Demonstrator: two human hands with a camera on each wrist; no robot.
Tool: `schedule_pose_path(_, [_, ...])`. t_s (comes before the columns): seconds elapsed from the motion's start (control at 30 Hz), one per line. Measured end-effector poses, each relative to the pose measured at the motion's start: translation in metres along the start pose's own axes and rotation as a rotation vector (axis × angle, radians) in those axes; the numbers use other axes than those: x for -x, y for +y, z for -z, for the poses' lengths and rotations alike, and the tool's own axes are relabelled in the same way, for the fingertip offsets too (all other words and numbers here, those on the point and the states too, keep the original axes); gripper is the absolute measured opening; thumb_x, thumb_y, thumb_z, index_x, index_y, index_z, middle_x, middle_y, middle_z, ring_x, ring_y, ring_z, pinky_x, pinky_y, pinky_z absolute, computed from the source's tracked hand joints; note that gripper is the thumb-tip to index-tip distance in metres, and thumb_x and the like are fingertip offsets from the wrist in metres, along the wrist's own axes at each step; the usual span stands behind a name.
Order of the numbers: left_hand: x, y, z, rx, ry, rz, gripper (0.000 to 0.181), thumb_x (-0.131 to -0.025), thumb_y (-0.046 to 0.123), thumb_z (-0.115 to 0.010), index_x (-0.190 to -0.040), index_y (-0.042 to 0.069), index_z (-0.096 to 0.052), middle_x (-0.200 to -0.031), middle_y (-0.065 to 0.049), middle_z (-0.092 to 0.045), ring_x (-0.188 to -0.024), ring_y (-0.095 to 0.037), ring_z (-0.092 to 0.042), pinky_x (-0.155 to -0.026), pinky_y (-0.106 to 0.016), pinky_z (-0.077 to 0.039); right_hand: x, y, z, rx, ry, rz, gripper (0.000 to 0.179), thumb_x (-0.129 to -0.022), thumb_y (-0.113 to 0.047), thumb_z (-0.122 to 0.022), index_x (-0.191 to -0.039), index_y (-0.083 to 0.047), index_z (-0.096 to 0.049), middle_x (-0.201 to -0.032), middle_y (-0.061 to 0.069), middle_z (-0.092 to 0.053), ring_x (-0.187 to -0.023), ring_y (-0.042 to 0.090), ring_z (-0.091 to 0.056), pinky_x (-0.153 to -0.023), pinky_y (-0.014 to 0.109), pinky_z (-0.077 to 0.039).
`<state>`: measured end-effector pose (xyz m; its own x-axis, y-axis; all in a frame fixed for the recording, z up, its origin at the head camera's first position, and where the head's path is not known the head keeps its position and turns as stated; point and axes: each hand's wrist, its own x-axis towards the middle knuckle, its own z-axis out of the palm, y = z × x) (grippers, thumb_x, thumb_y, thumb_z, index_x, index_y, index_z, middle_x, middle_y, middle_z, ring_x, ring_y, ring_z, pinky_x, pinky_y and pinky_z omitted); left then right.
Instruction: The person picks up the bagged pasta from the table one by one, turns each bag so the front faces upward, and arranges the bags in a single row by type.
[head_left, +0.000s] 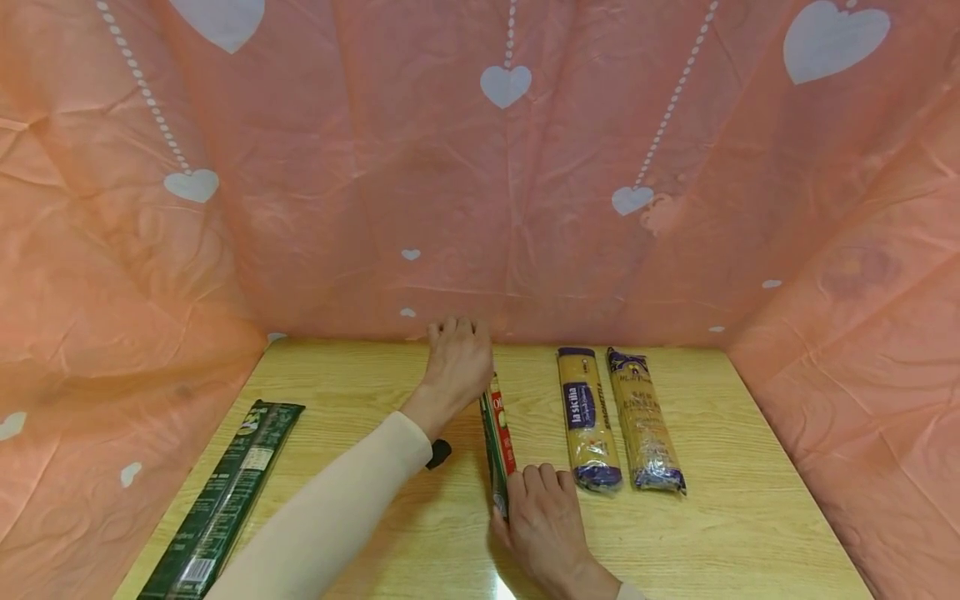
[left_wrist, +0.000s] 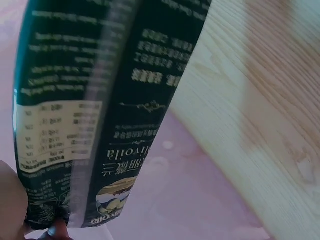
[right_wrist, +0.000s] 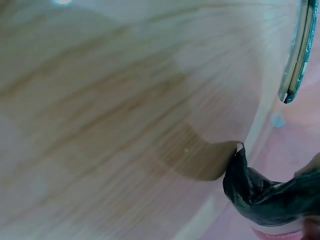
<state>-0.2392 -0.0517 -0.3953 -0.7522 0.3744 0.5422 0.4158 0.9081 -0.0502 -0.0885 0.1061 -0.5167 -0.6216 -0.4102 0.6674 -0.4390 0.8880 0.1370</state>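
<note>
In the head view a long green-and-red pasta packet (head_left: 499,429) stands on its edge, held between both hands. My left hand (head_left: 459,358) grips its far end. The near end is held by my right hand (head_left: 546,517). The left wrist view shows the packet's dark green back (left_wrist: 100,100) with printed text, a pale label and a lengthwise seam, and fingertips (left_wrist: 59,229) at its end. A crumpled dark end of the packet (right_wrist: 260,195) sticks out past the fingers in the right wrist view.
Two spaghetti packets with purple ends, one (head_left: 588,421) beside another (head_left: 647,421), lie right of my hands. A dark green packet (head_left: 225,500) lies at the table's left edge. Pink cloth with white hearts (head_left: 450,167) hangs behind and around the wooden table (head_left: 720,533).
</note>
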Motion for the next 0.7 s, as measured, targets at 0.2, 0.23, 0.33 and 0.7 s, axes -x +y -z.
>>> schedule_pose_path(0.2, [-0.001,0.003,0.007,0.111,-0.027,0.014,0.014,-0.105,0.006,-0.054,-0.092,0.008,-0.056,-0.077,-0.006,-0.047,-0.075,-0.025,-0.038,-0.075,-0.041,-0.019,-0.001,-0.002,0.001,-0.009,-0.015,0.004,0.054,-0.086,-0.06,-0.071,-0.076,-0.012,-0.049,-0.07,0.002,-0.042,-0.066,0.023,-0.044,-0.066,0.037,-0.035])
schedule_pose_path(0.23, [-0.001,0.003,0.008,0.141,-0.027,0.016,0.012,-0.107,0.008,-0.054,-0.095,0.009,-0.058,-0.078,-0.005,-0.048,-0.075,-0.025,-0.038,-0.076,-0.041,-0.019,-0.001,-0.002,0.001,-0.009,-0.012,0.007,0.055,-0.09,-0.062,-0.067,-0.076,-0.012,-0.049,-0.069,0.002,-0.042,-0.066,0.023,-0.044,-0.066,0.038,-0.036])
schedule_pose_path(0.33, [-0.002,0.003,0.011,0.212,-0.03,0.016,0.01,-0.11,0.015,-0.054,-0.104,0.01,-0.06,-0.082,-0.005,-0.049,-0.077,-0.025,-0.038,-0.077,-0.042,-0.022,-0.002,-0.001,0.001,-0.023,-0.001,0.011,0.059,-0.096,-0.066,-0.058,-0.076,-0.011,-0.05,-0.07,0.003,-0.045,-0.067,0.024,-0.046,-0.067,0.04,-0.038])
schedule_pose_path(0.7, [-0.003,-0.003,0.014,0.394,-0.054,-0.037,0.015,-0.113,0.022,-0.05,-0.111,0.011,-0.06,-0.095,-0.006,-0.061,-0.093,-0.028,-0.051,-0.091,-0.053,-0.033,0.001,0.004,-0.004,-0.101,0.004,-0.022,0.057,-0.111,-0.057,-0.035,-0.087,-0.012,-0.06,-0.083,0.004,-0.058,-0.079,0.025,-0.055,-0.076,0.044,-0.043])
